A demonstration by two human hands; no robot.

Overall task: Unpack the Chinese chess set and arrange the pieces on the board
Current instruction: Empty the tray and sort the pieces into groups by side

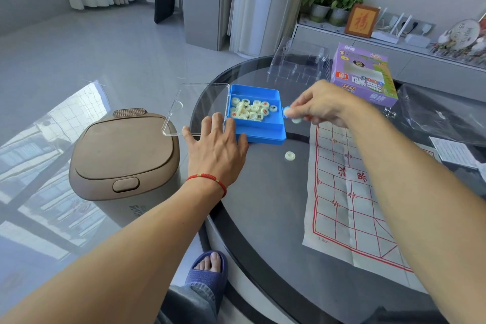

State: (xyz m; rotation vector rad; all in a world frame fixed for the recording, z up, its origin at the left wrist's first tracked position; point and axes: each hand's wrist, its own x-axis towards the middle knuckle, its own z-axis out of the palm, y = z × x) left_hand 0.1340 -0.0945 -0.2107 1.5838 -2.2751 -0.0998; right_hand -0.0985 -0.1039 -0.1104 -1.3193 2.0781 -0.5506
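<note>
While the left hand (218, 144) rests flat with straight, spread fingers against the near-left corner of the blue case (259, 127), the right hand (324, 105) hovers just beyond the case's right wall, its thumb and fingertips pinching pale chess pieces (293, 115); how many it holds is too blurred to tell. These pinched pieces sit at the 9 o'clock side of the right hand, just above the far-left corner of the paper board (349, 192). More pale discs, some marked red or black, lie heaped in the case's far compartment (251, 109), at 12 o'clock from the left fingers. Its clear lid (196, 108) lies swung open to the left, overhanging the glass table (265, 205). One loose piece (289, 156) lies on the glass at 6 o'clock from the case, between left hand and board, touching neither. A purple box (364, 75) stands at 12 o'clock from the board, a clear tray (298, 63) to its left.
</note>
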